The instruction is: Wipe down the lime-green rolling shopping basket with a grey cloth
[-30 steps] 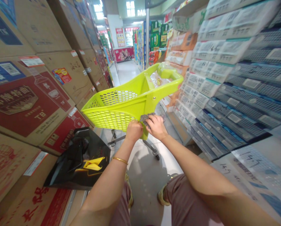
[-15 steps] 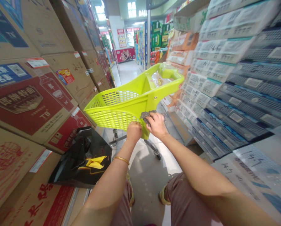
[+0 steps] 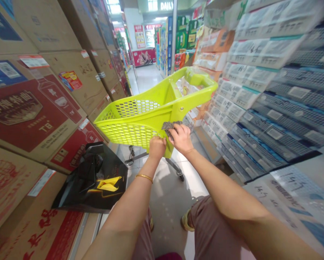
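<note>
A lime-green plastic shopping cart (image 3: 140, 119) stands in front of me in the aisle, its handle end at the right and its perforated basket at the left. My left hand (image 3: 157, 147) is closed on the lower part of the cart's side. Just to its right, my right hand (image 3: 181, 139) has its fingers bent over a crumpled grey cloth (image 3: 169, 126), which lies against the cart's side below the round bolt. A clear plastic wrapping (image 3: 186, 87) sits in the child-seat area near the handle.
Stacked cardboard cartons (image 3: 29, 108) line the left side, with a black bag (image 3: 91, 177) leaning at their foot. Wrapped paper packs (image 3: 254, 86) and dark blue packs (image 3: 286, 119) rise on the right. The tiled floor (image 3: 148, 76) runs on ahead past the cart.
The cart appears slightly lower at its basket end and larger at its handle end. Both hands shift slightly right or up, the right one still on the cloth.
</note>
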The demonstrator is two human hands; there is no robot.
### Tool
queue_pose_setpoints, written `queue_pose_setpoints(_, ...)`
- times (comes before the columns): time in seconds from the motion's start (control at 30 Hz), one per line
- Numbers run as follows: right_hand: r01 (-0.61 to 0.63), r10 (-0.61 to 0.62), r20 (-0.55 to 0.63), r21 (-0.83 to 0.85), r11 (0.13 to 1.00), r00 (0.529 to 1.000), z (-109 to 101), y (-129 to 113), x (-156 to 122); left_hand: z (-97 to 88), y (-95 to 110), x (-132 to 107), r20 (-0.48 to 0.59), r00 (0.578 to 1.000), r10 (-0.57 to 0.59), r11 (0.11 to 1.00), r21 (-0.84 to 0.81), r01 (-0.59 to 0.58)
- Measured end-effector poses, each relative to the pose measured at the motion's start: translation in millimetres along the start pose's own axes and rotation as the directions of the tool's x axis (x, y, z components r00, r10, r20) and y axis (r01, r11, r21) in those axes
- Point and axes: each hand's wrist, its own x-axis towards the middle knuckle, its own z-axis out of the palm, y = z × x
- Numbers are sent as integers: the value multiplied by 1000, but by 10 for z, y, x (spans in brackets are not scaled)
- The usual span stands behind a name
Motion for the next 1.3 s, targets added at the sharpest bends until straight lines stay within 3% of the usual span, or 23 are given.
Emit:
queue_pose_setpoints(0.17,107,-110,115,35,994,987,222,-53,-186,40,-35,-12,9,999,36,999,-2,-36)
queue_pose_setpoints(0.3,105,-109,142,34,994,984,314,-75,-302,64,-47,-37,4,999,46,999,-11,-46)
queue_pose_setpoints(0.5,136,-138,91,27,990,986,138,-19,-125,71,-16,-37,-16,1000,-3,999,-46,2)
queue_pose_setpoints(0.67,-75,73,-78,-20,997,994,-19,11,90,67,-6,-52,-34,999,-9,998,-57,7)
queue_pose_setpoints(0.97,101,-101,113,12,995,988,256,-64,-315,36,-27,-82,19,1000,18,998,-59,-17)
queue_pose_setpoints(1.17,167,-166,52,-21,986,985,172,-49,-225,52,-15,-90,-1,1000,-1,996,-87,1)
queue_pose_setpoints(1.3,29,-32,-62,-59,998,998,10,-48,-23,73,6,-89,-30,999,-25,992,-127,21)
